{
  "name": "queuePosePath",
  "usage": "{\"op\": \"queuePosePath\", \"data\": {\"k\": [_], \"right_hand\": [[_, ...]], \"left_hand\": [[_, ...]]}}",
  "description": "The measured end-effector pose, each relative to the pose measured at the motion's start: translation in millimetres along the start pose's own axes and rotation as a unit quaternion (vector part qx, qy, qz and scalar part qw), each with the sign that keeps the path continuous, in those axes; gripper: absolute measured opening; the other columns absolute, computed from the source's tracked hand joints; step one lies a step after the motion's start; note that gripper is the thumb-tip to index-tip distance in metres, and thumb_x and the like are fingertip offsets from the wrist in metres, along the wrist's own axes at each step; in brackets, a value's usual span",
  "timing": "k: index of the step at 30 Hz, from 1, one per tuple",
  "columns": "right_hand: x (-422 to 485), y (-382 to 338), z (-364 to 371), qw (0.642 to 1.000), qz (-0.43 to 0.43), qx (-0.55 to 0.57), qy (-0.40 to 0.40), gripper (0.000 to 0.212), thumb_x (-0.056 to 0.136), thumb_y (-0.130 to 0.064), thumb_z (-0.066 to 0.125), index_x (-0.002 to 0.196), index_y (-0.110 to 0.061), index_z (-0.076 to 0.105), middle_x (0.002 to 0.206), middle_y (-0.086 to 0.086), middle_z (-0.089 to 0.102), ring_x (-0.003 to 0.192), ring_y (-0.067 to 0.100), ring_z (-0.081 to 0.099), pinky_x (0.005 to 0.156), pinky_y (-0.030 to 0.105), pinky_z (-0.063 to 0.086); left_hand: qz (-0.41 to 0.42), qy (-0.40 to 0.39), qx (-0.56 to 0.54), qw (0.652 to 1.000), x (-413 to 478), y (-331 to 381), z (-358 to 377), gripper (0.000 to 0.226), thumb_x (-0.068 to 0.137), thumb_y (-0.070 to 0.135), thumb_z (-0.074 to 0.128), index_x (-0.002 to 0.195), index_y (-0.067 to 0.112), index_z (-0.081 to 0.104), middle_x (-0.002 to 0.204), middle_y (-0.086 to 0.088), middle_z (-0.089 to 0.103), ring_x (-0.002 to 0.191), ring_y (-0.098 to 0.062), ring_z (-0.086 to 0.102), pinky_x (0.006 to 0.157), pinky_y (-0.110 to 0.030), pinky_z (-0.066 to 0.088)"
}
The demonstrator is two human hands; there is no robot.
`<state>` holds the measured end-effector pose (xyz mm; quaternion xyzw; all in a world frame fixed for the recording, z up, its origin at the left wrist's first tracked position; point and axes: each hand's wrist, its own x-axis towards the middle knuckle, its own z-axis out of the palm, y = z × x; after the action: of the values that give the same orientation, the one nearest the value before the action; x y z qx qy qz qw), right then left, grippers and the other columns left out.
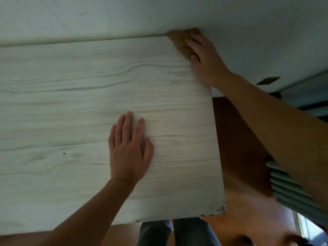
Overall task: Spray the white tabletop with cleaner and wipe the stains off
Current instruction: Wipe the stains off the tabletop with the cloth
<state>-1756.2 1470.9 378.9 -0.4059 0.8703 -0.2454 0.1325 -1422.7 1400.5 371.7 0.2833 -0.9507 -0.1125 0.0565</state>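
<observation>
The white wood-grain tabletop (71,103) fills most of the view. My right hand (204,57) reaches to its far right corner against the wall and presses a brown cloth (181,41) onto the surface, fingers spread over it. Much of the cloth is hidden under the hand. My left hand (129,148) rests flat on the tabletop near the middle right, fingers straight, holding nothing. A small dark speck (64,153) sits on the tabletop to the left of that hand. No spray bottle is in view.
A white wall (124,15) runs along the table's far edge. The near right table corner (221,209) is chipped. Right of the table are a brown wooden floor (239,139) and a white ribbed radiator (291,189). My legs (177,231) stand at the near edge.
</observation>
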Motion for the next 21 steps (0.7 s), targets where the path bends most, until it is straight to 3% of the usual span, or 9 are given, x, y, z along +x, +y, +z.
{"op": "queuePosePath", "data": {"k": [4,10,15,21], "right_hand": [[12,12,1,0.999,-0.041,-0.010,0.034,0.051,0.093,-0.015,0.040,0.141,-0.005,0.052,0.148,0.018,0.043,0.137,0.035,0.039,0.119,0.031,0.024],[3,10,4,0.999,-0.029,0.004,0.032,0.052,0.094,-0.016,0.041,0.145,-0.006,0.049,0.152,0.018,0.039,0.141,0.034,0.036,0.120,0.030,0.022],[-52,0,16,0.999,-0.020,0.028,0.038,0.049,0.098,-0.015,0.041,0.145,-0.004,0.047,0.155,0.018,0.036,0.146,0.036,0.029,0.124,0.042,0.020],[-159,-26,32,0.999,0.004,0.016,0.036,0.051,0.096,-0.014,0.045,0.146,-0.006,0.047,0.155,0.016,0.037,0.147,0.034,0.028,0.124,0.043,0.018]], "left_hand": [[0.000,-0.001,-0.002,1.000,0,0,0,0.059,0.099,0.039,0.040,0.150,0.011,0.050,0.165,-0.018,0.032,0.156,-0.035,0.024,0.127,-0.052,0.019],[-0.001,0.002,-0.001,1.000,0,-1,2,0.059,0.099,0.039,0.041,0.150,0.011,0.050,0.165,-0.018,0.033,0.156,-0.035,0.024,0.128,-0.050,0.018],[0.001,-0.004,-0.001,1.000,-1,0,2,0.060,0.098,0.039,0.040,0.151,0.012,0.047,0.165,-0.020,0.032,0.156,-0.036,0.022,0.126,-0.053,0.019],[0.001,-0.019,-0.009,1.000,-3,-3,3,0.060,0.097,0.040,0.037,0.152,0.016,0.042,0.167,-0.017,0.027,0.157,-0.033,0.018,0.127,-0.052,0.015]]}}
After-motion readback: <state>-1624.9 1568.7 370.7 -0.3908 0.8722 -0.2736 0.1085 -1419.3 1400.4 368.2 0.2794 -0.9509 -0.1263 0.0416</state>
